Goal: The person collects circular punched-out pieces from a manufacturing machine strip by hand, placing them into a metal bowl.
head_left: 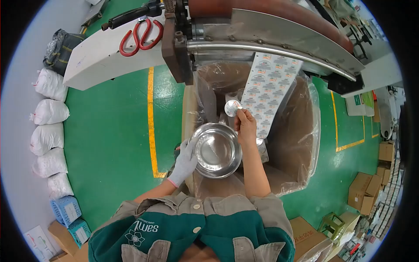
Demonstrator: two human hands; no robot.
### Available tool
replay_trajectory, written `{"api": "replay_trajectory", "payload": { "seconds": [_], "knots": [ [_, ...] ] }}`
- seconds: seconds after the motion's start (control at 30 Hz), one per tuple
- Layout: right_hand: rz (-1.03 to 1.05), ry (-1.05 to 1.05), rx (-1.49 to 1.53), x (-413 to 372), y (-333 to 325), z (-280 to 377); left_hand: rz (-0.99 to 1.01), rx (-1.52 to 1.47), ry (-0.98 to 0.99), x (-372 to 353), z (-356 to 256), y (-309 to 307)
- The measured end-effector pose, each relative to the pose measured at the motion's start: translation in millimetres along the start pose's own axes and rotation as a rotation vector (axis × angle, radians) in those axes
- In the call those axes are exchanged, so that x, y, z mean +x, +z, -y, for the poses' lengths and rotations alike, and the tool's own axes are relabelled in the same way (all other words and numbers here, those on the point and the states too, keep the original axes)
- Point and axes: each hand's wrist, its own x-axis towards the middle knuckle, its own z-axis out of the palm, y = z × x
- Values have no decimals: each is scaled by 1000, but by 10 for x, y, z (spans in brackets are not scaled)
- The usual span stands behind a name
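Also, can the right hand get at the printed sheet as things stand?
Probably yes: the right hand is right beside the printed sheet, nothing visible between them, though its fingers are pinching a round disc.

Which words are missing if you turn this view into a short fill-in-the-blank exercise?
1. The left hand, covered by a pale ____, holds a shiny round metal bowl.
2. The bare right hand pinches a small, flat, whitish disc between thumb and ____.
3. The looped handles of the scissors on the white machine panel are ____ in colour.
4. The long painted stripe on the green floor is ____ in colour.

Missing words: glove; fingers; red; yellow.
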Motion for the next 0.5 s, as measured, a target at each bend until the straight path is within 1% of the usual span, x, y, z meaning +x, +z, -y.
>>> {"api": "replay_trajectory", "payload": {
  "seconds": [0.07, 0.1, 0.2, 0.37, 0.5],
  "knots": [
    [-25, 9, 25, -65, -30, 18, -30, -15, -23, 63, -8, -56],
    [-18, 12, 56, -245, -116, 16, -33, 16, -20, -93, -89, -69],
    [-20, 32, 81, -386, -303, 105, -89, 19, 51, -90, -120, 59],
    [-64, 72, 144, -578, -442, 195, -76, 65, 29, -85, -172, 73],
    [-69, 58, 175, -707, -517, 249, -96, 105, 64, -104, -57, 112]
  ]
}}
